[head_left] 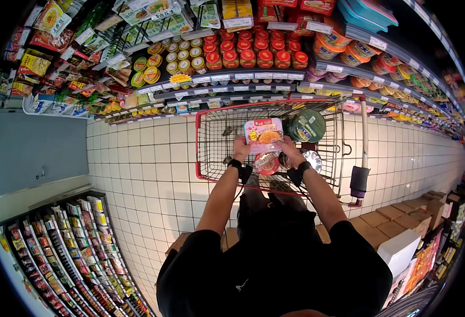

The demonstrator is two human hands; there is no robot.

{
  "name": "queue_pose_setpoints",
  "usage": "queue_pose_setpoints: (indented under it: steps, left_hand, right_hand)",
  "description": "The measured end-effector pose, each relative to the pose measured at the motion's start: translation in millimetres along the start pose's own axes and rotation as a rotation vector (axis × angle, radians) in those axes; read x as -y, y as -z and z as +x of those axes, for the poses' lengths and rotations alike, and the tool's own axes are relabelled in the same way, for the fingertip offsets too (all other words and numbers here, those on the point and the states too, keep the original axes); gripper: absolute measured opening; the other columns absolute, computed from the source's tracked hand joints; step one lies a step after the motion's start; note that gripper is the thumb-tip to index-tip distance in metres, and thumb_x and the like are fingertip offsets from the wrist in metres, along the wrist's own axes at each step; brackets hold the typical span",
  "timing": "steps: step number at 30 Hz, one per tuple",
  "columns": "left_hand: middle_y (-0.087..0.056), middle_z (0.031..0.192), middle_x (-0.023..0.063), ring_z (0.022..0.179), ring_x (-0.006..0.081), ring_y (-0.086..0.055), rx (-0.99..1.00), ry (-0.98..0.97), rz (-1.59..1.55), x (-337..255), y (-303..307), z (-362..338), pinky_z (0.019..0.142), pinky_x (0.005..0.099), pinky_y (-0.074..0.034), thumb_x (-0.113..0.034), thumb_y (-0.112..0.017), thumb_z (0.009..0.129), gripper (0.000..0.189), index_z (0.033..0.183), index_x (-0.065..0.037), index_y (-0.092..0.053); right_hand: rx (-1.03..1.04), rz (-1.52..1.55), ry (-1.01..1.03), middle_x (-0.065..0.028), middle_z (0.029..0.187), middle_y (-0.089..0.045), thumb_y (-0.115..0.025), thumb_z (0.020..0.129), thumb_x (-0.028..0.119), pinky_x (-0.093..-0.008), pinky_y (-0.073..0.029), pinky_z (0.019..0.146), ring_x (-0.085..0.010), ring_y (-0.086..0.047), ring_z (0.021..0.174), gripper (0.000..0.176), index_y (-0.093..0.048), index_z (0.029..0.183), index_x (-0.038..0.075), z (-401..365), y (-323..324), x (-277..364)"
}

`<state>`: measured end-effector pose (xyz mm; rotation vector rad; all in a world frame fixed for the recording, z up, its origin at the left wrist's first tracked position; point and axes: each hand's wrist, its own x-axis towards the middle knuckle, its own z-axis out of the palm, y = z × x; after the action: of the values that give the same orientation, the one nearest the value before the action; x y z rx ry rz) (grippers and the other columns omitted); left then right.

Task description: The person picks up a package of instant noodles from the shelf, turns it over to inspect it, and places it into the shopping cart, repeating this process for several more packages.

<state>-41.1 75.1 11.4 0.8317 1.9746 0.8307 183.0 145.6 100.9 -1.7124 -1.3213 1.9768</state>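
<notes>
Over the shopping cart (219,112), both of my hands hold a pink food package (264,132) with a picture of food on its top. My left hand (241,148) is closed on its left edge. At the lower right corner, my right hand (289,147) grips it too. A large round tub with a dark green lid (307,126) sits in the cart right of the package. Below the package are a red-lidded round tub (267,163) and a round tub with a white and dark lid (312,160). My right forearm partly covers the things there.
Shelves hold red-lidded jars (264,58), yellow-lidded jars (185,66) and instant noodle tubs (327,47). The cart's handle (364,137) is on the right. Cardboard boxes (391,228) line the lower right, a packed shelf (74,248) the lower left. A grey door (34,153) is at left.
</notes>
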Motion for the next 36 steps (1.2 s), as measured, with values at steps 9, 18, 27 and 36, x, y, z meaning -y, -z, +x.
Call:
queue_pose_setpoints:
  steps: [9, 18, 27, 36]
  left_hand:
    - [-0.067, 0.087, 0.0169, 0.082, 0.0322, -0.067, 0.014, -0.034, 0.053, 1.3, 3.2, 9.4, 0.073, 0.0394, -0.054, -0.008, -0.073, 0.074, 0.031, 0.099, 0.0, -0.056]
    - [-0.065, 0.101, 0.0201, 0.09, 0.0354, -0.065, 0.062, -0.057, -0.094, 41.0, -13.7, 3.8, 0.079, 0.043, -0.053, -0.007, -0.067, 0.079, 0.047, 0.119, 0.005, -0.047]
    - [-0.065, 0.104, 0.0195, 0.095, 0.0311, -0.066, -0.052, 0.006, -0.153, 45.6, 15.7, -33.1, 0.084, 0.0391, -0.052, -0.022, -0.069, 0.082, 0.054, 0.121, 0.006, -0.044]
    - [-0.061, 0.112, 0.017, 0.092, 0.0247, -0.065, 0.134, -0.067, -0.165, -29.2, 25.6, -65.2, 0.082, 0.0353, -0.052, -0.013, -0.064, 0.088, 0.044, 0.122, 0.004, -0.042]
  right_hand:
    - [-0.056, 0.029, -0.069, -0.0143, 0.131, -0.054, -0.066, 0.088, 0.029, -0.0337, -0.038, 0.103, -0.0227, -0.052, 0.12, 0.066, -0.038, 0.14, -0.002, 10.0, -10.7, 8.8]
    - [-0.031, -0.017, -0.009, -0.0185, 0.134, -0.053, -0.062, 0.091, 0.024, -0.0356, -0.04, 0.102, -0.0254, -0.052, 0.122, 0.066, -0.034, 0.144, -0.003, 4.2, -9.4, 1.4]
    - [0.011, 0.243, 0.034, -0.0093, 0.123, -0.058, -0.058, 0.092, 0.013, -0.0302, -0.049, 0.086, -0.0184, -0.058, 0.106, 0.047, -0.045, 0.136, 0.003, -53.6, 6.9, -6.1]
    - [-0.105, 0.264, 0.3, -0.0113, 0.127, -0.058, -0.059, 0.094, 0.008, -0.0318, -0.05, 0.095, -0.0204, -0.059, 0.115, 0.043, -0.048, 0.135, -0.001, -152.2, 24.7, 19.9]
